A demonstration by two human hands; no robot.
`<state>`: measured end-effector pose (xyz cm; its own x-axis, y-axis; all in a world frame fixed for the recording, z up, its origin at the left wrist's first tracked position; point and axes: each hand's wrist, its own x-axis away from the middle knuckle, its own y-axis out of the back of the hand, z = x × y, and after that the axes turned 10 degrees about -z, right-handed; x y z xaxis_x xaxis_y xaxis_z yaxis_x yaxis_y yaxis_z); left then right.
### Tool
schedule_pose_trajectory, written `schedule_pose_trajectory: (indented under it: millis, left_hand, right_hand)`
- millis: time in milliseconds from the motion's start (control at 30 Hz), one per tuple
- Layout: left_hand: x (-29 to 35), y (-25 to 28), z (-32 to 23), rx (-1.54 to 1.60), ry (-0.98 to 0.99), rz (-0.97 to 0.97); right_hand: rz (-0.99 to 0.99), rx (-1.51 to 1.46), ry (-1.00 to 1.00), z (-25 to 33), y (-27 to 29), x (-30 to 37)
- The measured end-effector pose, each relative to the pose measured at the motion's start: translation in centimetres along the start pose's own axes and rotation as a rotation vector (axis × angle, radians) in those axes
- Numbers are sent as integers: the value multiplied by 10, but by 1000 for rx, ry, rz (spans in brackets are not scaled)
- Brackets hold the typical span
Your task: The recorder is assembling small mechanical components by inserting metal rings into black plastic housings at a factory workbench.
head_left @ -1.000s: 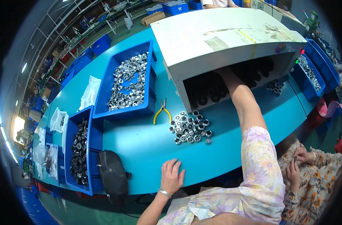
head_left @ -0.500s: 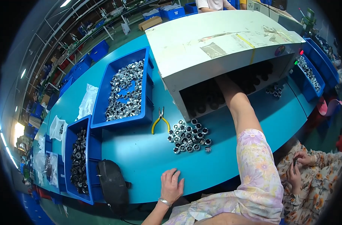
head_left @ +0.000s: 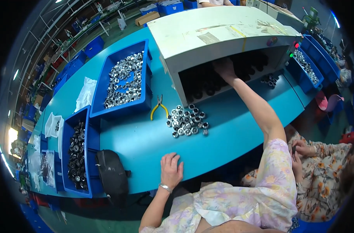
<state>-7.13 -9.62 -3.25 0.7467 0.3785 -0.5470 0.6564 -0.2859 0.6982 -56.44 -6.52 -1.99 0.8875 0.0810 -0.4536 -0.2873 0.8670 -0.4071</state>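
Right hand [head_left: 223, 68] inside the open front of the white box [head_left: 219, 23], above a row of dark round pieces [head_left: 210, 90]; fingers in shadow, hence impossible to tell whether closed on a piece or empty. Left hand [head_left: 171, 169] well apart from the right, at the near edge of the blue-green table [head_left: 142, 151], fingers loosely bent, nothing visible in the grasp. Silver-rimmed pieces [head_left: 186, 121] in a loose pile on the table, before the box's near left corner; pliers [head_left: 159, 104] just left of the pile, handles spread.

Possible faults, by judgement: (a) toppling or mixing of the dark pieces, from a blind grasp among close neighbours in poor light; (b) scraping of the right forearm [head_left: 258, 105] on the opening's edge, from the long slanting reach; (c) burns, in case of heating inside, with only a red lamp [head_left: 297, 46] and a green lamp [head_left: 291, 55] as hints, heat itself unseen; (d) scattering of the pile, from a low sweep to the left on withdrawal; (e) loss of the black bag [head_left: 114, 173] over the table edge, from a nudge beside the blue bin [head_left: 93, 136].
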Motion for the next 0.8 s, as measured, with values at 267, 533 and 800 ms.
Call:
schedule_pose_trajectory:
  millis: [267, 533, 800]
  left_hand:
    - [7, 6, -3, 181, 166, -139]
    - [5, 19, -58, 1016, 717, -124]
    - [36, 34, -54, 1231, 811, -64]
  right_hand:
    - [431, 591, -241, 187, -13, 187]
    - [464, 496, -119, 230, -31, 323]
    - [574, 528, -13, 249, -34, 360]
